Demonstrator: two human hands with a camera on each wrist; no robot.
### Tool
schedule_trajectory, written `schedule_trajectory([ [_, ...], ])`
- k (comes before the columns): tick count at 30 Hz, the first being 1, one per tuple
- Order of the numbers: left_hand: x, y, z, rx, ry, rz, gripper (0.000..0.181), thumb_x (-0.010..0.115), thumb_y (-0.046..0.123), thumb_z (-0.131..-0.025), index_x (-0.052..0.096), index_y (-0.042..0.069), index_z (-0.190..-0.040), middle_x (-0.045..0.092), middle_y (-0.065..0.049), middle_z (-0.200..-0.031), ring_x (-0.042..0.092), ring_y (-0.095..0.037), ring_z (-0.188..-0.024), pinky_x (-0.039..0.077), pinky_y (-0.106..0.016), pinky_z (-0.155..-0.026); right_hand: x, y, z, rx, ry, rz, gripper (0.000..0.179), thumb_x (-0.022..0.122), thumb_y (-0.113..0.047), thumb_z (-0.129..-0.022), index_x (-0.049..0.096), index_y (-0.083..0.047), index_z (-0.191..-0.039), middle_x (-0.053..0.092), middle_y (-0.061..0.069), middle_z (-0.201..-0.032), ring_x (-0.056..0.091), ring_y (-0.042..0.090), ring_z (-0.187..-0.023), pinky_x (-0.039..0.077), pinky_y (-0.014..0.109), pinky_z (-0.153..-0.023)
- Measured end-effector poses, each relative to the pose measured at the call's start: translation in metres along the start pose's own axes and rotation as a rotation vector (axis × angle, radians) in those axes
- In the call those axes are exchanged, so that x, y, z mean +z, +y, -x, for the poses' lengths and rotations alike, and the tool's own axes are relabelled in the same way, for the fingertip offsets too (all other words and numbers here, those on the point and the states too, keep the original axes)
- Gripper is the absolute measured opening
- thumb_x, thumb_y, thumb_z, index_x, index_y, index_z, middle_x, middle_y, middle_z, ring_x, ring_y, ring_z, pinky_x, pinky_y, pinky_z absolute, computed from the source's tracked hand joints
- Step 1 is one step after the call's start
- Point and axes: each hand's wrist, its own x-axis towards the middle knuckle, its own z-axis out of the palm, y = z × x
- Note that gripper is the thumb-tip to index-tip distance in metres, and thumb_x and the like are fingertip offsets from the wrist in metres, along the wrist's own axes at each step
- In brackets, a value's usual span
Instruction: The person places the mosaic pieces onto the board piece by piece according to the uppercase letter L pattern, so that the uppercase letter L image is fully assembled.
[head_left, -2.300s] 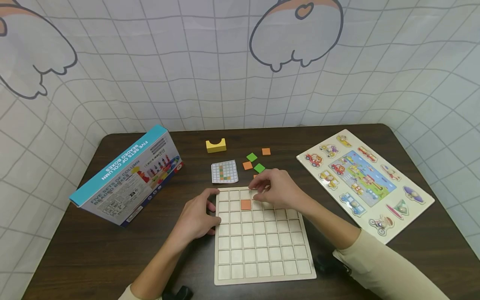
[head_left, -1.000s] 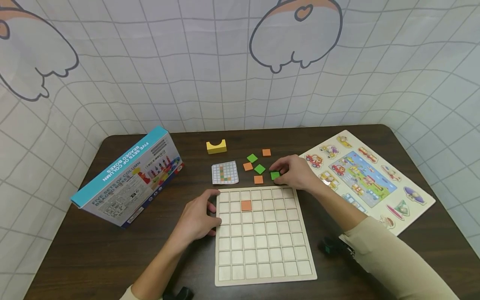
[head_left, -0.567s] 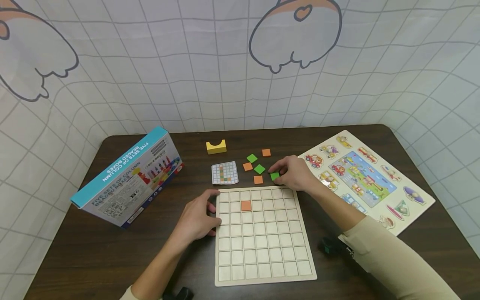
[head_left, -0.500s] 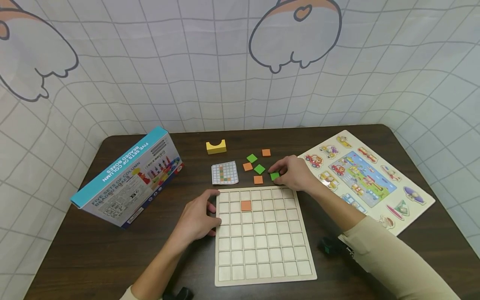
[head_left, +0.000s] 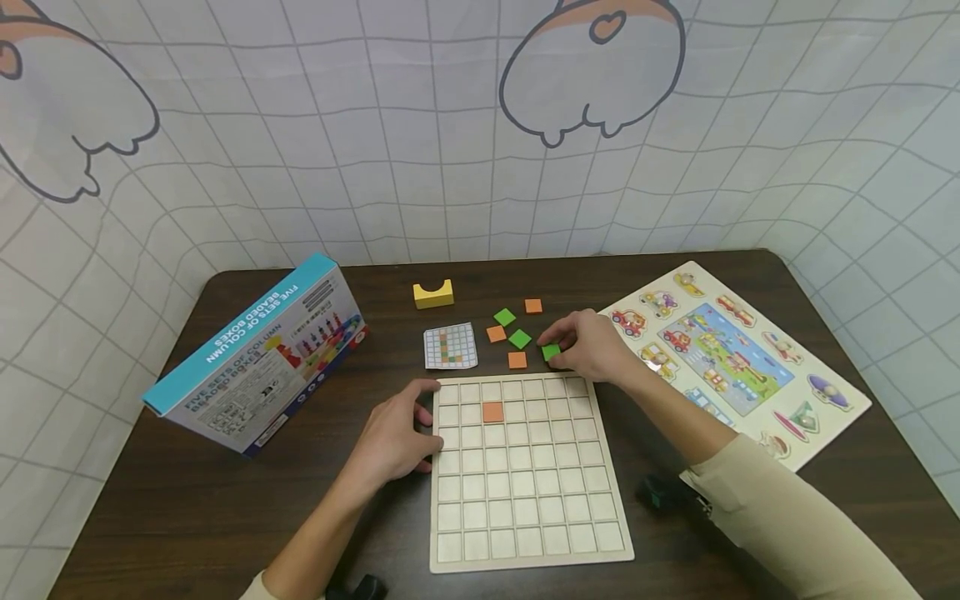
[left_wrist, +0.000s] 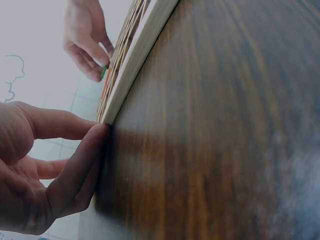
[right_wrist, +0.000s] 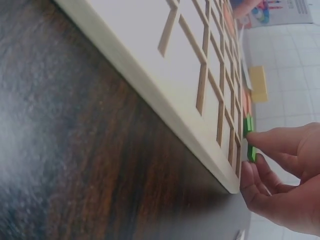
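Observation:
My left hand (head_left: 393, 433) rests on the left edge of the pale wooden grid board (head_left: 525, 475). Its thumb and fingers touch the edge, spread apart along it, as the left wrist view shows from low down. One orange tile (head_left: 492, 412) sits in a cell of the board's second row, third column. Beyond the board's far right corner, my right hand (head_left: 596, 346) pinches a green square tile (head_left: 551, 352) low at the table. In the right wrist view that green tile (right_wrist: 252, 152) is between thumb and fingers, seen edge-on.
Loose orange and green tiles (head_left: 519, 338) lie behind the board, beside a small pattern card (head_left: 450, 346). A yellow block (head_left: 432, 294) stands farther back. On the left is a blue-topped box (head_left: 262, 358); a picture puzzle board (head_left: 735, 358) lies under my right forearm.
Since the earliest frame, my right hand has moved right and away from the board's top cells to the green tile. During the last second, both hands look still.

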Motion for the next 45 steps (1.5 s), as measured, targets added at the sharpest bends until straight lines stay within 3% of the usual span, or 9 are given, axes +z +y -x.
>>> schedule_trajectory([
  [6, 0.0, 0.001, 0.001, 0.0, 0.001, 0.003, 0.074, 0.079, -0.006, -0.081, 0.052, 0.014, -0.148, 0.057, -0.014, -0.102, 0.064, -0.02, -0.058, 0.061, -0.033, -0.048, 0.001, -0.004, 0.003, -0.019, -0.001, -0.011, 0.022, 0.079, -0.006, -0.088, 0.081, -0.01, -0.11, 0.077, 0.008, -0.105, 0.068, 0.025, -0.1, 0.059, 0.038, -0.081],
  [12, 0.0, 0.0, 0.001, -0.001, 0.001, 0.0, 0.074, 0.079, -0.006, -0.081, 0.052, 0.014, -0.148, 0.057, -0.014, -0.102, 0.064, -0.02, -0.057, 0.061, -0.033, -0.048, 0.002, -0.013, 0.008, -0.053, 0.007, -0.048, 0.023, 0.081, -0.005, -0.085, 0.082, -0.01, -0.108, 0.076, 0.008, -0.101, 0.067, 0.021, -0.091, 0.056, 0.032, -0.073],
  [17, 0.0, 0.0, 0.0, 0.007, 0.002, 0.003, 0.074, 0.079, -0.006, -0.081, 0.053, 0.014, -0.147, 0.058, -0.013, -0.102, 0.064, -0.02, -0.056, 0.061, -0.033, -0.048, 0.007, -0.018, 0.013, -0.045, 0.007, -0.102, 0.026, 0.086, -0.008, -0.082, 0.082, -0.012, -0.108, 0.074, 0.004, -0.101, 0.066, 0.02, -0.092, 0.054, 0.032, -0.077],
  [23, 0.0, -0.001, 0.0, 0.01, 0.001, 0.005, 0.074, 0.078, -0.006, -0.081, 0.053, 0.014, -0.147, 0.058, -0.013, -0.102, 0.064, -0.02, -0.057, 0.061, -0.033, -0.048, 0.013, -0.022, 0.02, -0.071, 0.016, -0.149, 0.029, 0.087, -0.009, -0.08, 0.081, -0.012, -0.109, 0.073, 0.004, -0.092, 0.065, 0.02, -0.085, 0.051, 0.032, -0.071],
  [30, 0.0, -0.001, 0.0, 0.012, -0.002, 0.007, 0.074, 0.078, -0.007, -0.081, 0.053, 0.014, -0.147, 0.058, -0.013, -0.102, 0.064, -0.02, -0.057, 0.062, -0.033, -0.048, 0.023, -0.025, 0.029, -0.093, -0.005, -0.197, 0.029, 0.086, -0.007, -0.081, 0.081, -0.011, -0.109, 0.075, 0.003, -0.101, 0.066, 0.017, -0.089, 0.054, 0.031, -0.074],
  [45, 0.0, 0.0, 0.0, 0.006, -0.001, 0.001, 0.074, 0.079, -0.006, -0.081, 0.053, 0.015, -0.147, 0.057, -0.014, -0.102, 0.064, -0.021, -0.057, 0.061, -0.032, -0.048, 0.044, -0.04, 0.045, -0.099, -0.089, -0.252, 0.029, 0.086, -0.008, -0.081, 0.081, -0.016, -0.107, 0.078, -0.004, -0.1, 0.067, 0.015, -0.092, 0.058, 0.031, -0.075],
])
